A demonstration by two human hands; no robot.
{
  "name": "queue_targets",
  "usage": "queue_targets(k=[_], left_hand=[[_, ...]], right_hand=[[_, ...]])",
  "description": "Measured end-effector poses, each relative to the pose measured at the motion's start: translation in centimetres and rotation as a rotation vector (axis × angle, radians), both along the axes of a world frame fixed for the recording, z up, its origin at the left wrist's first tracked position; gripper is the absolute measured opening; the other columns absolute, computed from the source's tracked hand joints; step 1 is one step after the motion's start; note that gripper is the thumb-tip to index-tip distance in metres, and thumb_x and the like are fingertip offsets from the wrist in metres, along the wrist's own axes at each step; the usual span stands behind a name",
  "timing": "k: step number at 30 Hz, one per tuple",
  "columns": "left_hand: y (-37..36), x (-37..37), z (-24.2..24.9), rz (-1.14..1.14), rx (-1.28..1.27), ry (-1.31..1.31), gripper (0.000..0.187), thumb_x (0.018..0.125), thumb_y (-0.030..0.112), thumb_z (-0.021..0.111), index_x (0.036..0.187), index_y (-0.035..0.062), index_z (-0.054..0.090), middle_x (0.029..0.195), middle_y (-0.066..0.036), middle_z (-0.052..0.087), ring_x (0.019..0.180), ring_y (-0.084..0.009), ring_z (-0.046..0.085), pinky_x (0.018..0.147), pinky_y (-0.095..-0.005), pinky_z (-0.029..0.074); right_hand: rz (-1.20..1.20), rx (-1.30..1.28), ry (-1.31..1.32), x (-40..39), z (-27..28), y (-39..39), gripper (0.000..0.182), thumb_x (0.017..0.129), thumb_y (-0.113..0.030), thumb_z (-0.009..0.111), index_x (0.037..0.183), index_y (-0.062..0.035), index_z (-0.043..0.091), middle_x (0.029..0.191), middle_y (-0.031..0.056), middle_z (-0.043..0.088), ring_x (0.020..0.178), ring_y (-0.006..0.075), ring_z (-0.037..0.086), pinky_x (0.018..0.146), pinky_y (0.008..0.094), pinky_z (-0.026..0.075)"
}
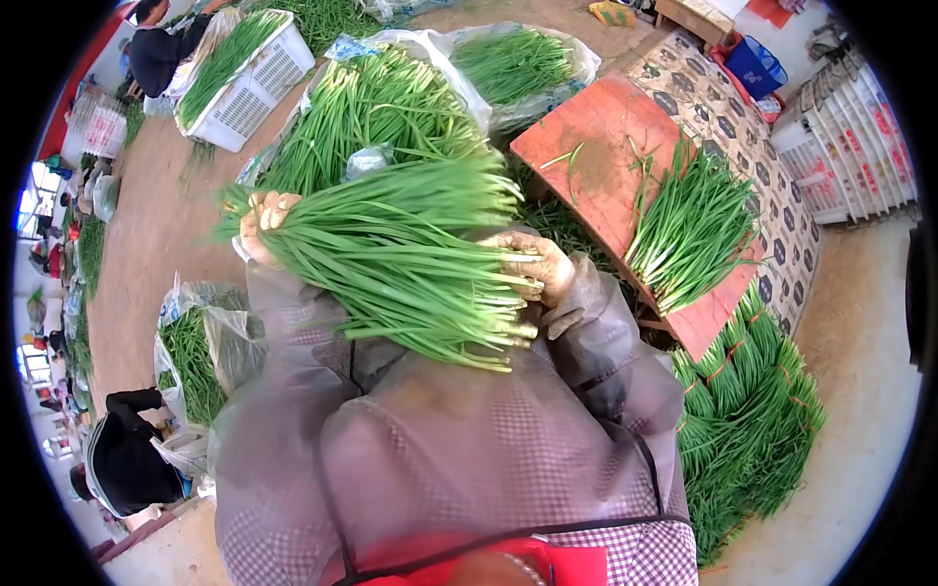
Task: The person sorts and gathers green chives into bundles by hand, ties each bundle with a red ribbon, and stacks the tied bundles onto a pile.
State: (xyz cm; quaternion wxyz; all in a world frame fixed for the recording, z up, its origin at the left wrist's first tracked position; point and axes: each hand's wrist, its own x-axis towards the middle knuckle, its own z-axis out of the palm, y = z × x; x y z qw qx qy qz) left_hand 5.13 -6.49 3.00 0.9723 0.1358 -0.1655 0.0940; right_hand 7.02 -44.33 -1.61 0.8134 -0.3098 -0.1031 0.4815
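Observation:
A large loose bunch of garlic chives (391, 249) lies across the front of my body, its leaves partly blurred. My left hand (264, 223) is closed around the leaf-tip end. At the pale stem ends, my right hand (540, 266) has its fingers bent around some of the stems; part of its grip is hidden. To the right, a smaller pile of garlic chives (694, 230) rests on a reddish board (596, 127), with a few loose stems and soil beside it. Behind the held bunch is a plastic-lined heap of chives (381, 107).
Banded chive bundles (752, 420) are stacked below the board at right. A white crate (244, 93) of chives stands back left, and an open plastic bag (210, 361) of greens at left. Other people (132, 449) work along the left side. White crates (850, 146) stand far right.

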Motion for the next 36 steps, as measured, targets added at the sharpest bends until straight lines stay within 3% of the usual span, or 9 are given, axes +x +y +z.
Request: queue_targets(k=[9, 12, 13, 15, 20, 27, 31, 33, 36], left_hand=[[2.7, -1.1, -2.6, 0.058, 0.012, -0.002, 0.007, 0.084, 0.008, 0.049, 0.086, 0.0044, 0.054, 0.061, 0.000, 0.045, 0.063, -0.0130, 0.045, 0.076, -0.0290, 0.043], [3.1, -1.2, -2.7, 0.056, 0.013, -0.014, 0.005, 0.084, 0.010, 0.049, 0.084, 0.0051, 0.052, 0.062, 0.001, 0.045, 0.063, -0.0127, 0.046, 0.076, -0.0292, 0.043], [3.3, -1.2, -3.0, 0.052, 0.015, -0.013, 0.005, 0.084, 0.010, 0.049, 0.084, 0.0051, 0.052, 0.062, 0.001, 0.045, 0.063, -0.0127, 0.046, 0.076, -0.0292, 0.043], [3.5, -0.9, -3.4, 0.080, 0.014, -0.034, 0.005, 0.084, 0.010, 0.050, 0.085, 0.0056, 0.052, 0.061, 0.001, 0.044, 0.063, -0.0131, 0.046, 0.075, -0.0293, 0.043], [3.8, -1.4, -3.4, 0.040, 0.042, -0.140, 0.009, 0.084, 0.013, 0.051, 0.091, 0.0068, 0.048, 0.066, 0.001, 0.048, 0.068, -0.0123, 0.049, 0.083, -0.0301, 0.042], [4.1, -2.0, -3.7, 0.065, 0.004, -0.020, 0.001, 0.083, 0.006, 0.051, 0.083, 0.0075, 0.050, 0.060, 0.001, 0.044, 0.063, -0.0134, 0.047, 0.076, -0.0297, 0.040], [4.6, -1.7, -4.5, 0.022, 0.019, -0.034, 0.001, 0.083, 0.007, 0.052, 0.084, 0.0074, 0.051, 0.061, 0.001, 0.044, 0.064, -0.0133, 0.047, 0.077, -0.0296, 0.041], [4.3, -1.5, -4.6, 0.039, 0.013, -0.055, 0.002, 0.084, 0.008, 0.052, 0.085, 0.0074, 0.053, 0.061, 0.001, 0.045, 0.066, -0.0131, 0.047, 0.077, -0.0291, 0.041], [3.5, -1.7, -4.0, 0.056, 0.020, -0.063, 0.004, 0.084, 0.009, 0.053, 0.087, 0.0069, 0.053, 0.062, 0.001, 0.046, 0.067, -0.0128, 0.048, 0.078, -0.0286, 0.040]], right_hand=[[-0.621, -0.511, 0.142, -0.1, -4.0, -8.6, 0.018, 0.091, -0.024, 0.055, 0.088, -0.0070, 0.061, 0.052, -0.0090, 0.030, 0.038, 0.0037, 0.019, 0.035, 0.0211, 0.015], [-0.347, -0.648, -0.217, -0.1, -2.1, -5.2, 0.030, 0.090, -0.029, 0.058, 0.105, -0.0033, 0.063, 0.072, -0.0010, 0.059, 0.055, 0.0064, 0.046, 0.048, 0.0200, 0.034], [-0.219, -0.631, -0.317, 0.2, -3.5, -3.5, 0.048, 0.086, -0.037, 0.063, 0.119, -0.0027, 0.059, 0.103, 0.0100, 0.066, 0.090, 0.0161, 0.061, 0.080, 0.0278, 0.046], [-0.169, -0.820, -0.690, 1.1, -6.0, 0.4, 0.063, 0.084, -0.035, 0.067, 0.132, -0.0002, 0.045, 0.122, 0.0129, 0.058, 0.112, 0.0235, 0.054, 0.097, 0.0324, 0.040], [-0.224, -0.434, -0.037, -0.2, -0.3, 3.8, 0.024, 0.087, -0.022, 0.064, 0.103, -0.0039, 0.063, 0.076, -0.0003, 0.062, 0.050, 0.0067, 0.044, 0.046, 0.0232, 0.032], [-0.470, -0.517, 0.001, 1.1, -5.1, -3.6, 0.025, 0.090, -0.026, 0.061, 0.085, -0.0019, 0.066, 0.049, -0.0077, 0.037, 0.036, 0.0041, 0.024, 0.033, 0.0237, 0.017], [-0.218, -0.684, -0.436, -0.6, -4.7, -1.6, 0.033, 0.085, -0.022, 0.066, 0.106, 0.0029, 0.061, 0.074, 0.0012, 0.059, 0.054, 0.0077, 0.047, 0.048, 0.0221, 0.036], [-0.064, -0.755, -0.313, -0.9, -4.3, 0.9, 0.054, 0.078, -0.017, 0.073, 0.123, 0.0055, 0.053, 0.112, 0.0164, 0.061, 0.103, 0.0226, 0.059, 0.090, 0.0330, 0.045], [-0.206, -0.313, 0.045, -1.9, -1.7, 3.5, 0.047, 0.078, -0.009, 0.070, 0.120, 0.0060, 0.055, 0.112, 0.0168, 0.062, 0.103, 0.0232, 0.059, 0.090, 0.0321, 0.045]])
